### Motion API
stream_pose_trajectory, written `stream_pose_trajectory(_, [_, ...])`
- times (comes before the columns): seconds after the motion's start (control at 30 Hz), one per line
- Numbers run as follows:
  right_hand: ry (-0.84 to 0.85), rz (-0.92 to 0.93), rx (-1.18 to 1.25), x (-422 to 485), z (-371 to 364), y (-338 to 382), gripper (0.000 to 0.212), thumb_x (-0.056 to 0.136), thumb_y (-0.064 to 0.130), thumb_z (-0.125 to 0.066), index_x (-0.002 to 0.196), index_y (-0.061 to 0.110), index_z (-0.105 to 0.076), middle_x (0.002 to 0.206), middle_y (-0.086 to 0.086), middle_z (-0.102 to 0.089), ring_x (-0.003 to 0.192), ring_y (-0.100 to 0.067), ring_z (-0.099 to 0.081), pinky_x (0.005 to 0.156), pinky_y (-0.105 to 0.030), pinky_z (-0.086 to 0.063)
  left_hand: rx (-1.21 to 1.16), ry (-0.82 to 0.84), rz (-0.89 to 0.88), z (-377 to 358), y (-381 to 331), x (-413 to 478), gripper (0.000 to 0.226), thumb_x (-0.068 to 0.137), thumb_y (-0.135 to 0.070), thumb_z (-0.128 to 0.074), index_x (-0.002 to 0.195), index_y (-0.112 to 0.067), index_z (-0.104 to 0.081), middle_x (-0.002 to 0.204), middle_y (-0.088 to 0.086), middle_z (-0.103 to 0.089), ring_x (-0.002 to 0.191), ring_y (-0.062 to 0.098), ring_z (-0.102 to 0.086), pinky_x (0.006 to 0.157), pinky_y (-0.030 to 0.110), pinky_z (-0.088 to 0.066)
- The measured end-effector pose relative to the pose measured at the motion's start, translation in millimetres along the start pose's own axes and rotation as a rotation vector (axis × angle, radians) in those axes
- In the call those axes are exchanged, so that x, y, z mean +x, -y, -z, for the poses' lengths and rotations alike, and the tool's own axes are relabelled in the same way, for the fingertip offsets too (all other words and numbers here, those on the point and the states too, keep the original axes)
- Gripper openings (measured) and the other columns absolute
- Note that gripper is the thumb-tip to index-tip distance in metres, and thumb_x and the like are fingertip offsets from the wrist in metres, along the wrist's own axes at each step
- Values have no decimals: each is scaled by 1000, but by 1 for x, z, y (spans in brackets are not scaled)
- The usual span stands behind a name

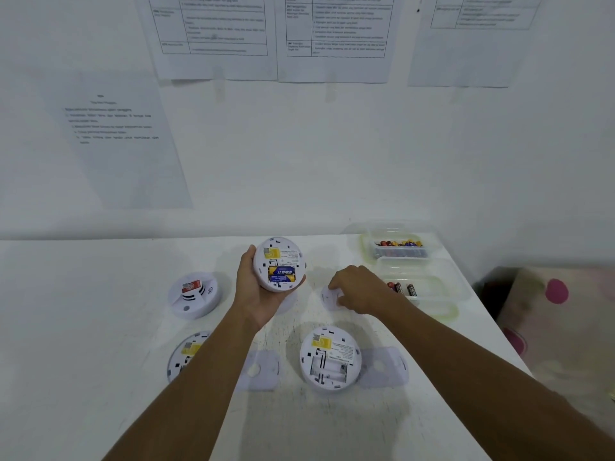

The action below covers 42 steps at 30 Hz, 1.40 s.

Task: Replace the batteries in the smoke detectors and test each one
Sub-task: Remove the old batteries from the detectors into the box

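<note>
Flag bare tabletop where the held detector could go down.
Free: the far left of the table, beyond the upright detector; also the near strip in front of the open detector, between the forearms. Crowded: the centre, with mounting plates, and the right edge, with two battery tubs.

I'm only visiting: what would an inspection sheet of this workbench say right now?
Surface: white tabletop, scuffed mid-table.
Job's things: round white smoke detector, back up, blue-and-yellow batteries fitted; second detector, back up, battery bay empty; third detector, partly under the left forearm; fourth detector, face up, red sticker; far clear green-rimmed tub, many batteries; nearer tub, few batteries.
Clutter: loose pale mounting plate; another plate.
Hands: left hand grips the loaded detector; right hand curls its fingers onto a small white round plate.
Cables: nothing seen.
Surroundings: printed sheets on white wall; pink-spotted fabric at right.
</note>
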State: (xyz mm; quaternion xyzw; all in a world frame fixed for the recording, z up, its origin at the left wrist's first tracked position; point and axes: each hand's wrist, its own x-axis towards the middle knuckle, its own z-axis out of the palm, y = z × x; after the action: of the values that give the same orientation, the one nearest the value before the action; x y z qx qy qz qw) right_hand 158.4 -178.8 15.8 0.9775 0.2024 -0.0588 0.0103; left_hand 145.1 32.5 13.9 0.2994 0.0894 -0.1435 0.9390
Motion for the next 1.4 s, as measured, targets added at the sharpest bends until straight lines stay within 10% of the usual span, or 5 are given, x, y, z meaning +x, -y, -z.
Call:
stream_pose_trajectory(0.53, [53, -10, 119, -5, 3, 4, 54, 84, 26, -73, 133, 14, -56, 134, -5, -54, 122, -22, -49, 97, -31, -39, -21, 22, 8, -2, -2, -5, 56, 96, -51, -42, 135, -14, -55, 139, 20, -55, 131, 40, -48, 96, 55, -47])
stream_pose_trajectory(0.8, [-533, -11, 566, -23, 36, 35, 21, 83, 26, -72, 103, 19, -69, 97, 1, -65, 79, -10, -61, 71, -26, -50, -64, 62, 36, -6, 4, -9, 58, 92, -44, -45, 140, -11, -52, 138, 23, -55, 127, 41, -51, 106, 52, -41])
stream_pose_trajectory(1.4, [-657, -156, 1020, -40, 28, 85, 27, 59, 9, -77, 81, 16, -62, 81, 4, -63, 70, -2, -58, 58, -15, -45, 72, 56, 51, -28, 30, -27, 50, 88, -40, -42, 119, -7, -63, 107, 13, -67, 96, 26, -64, 86, 35, -47])
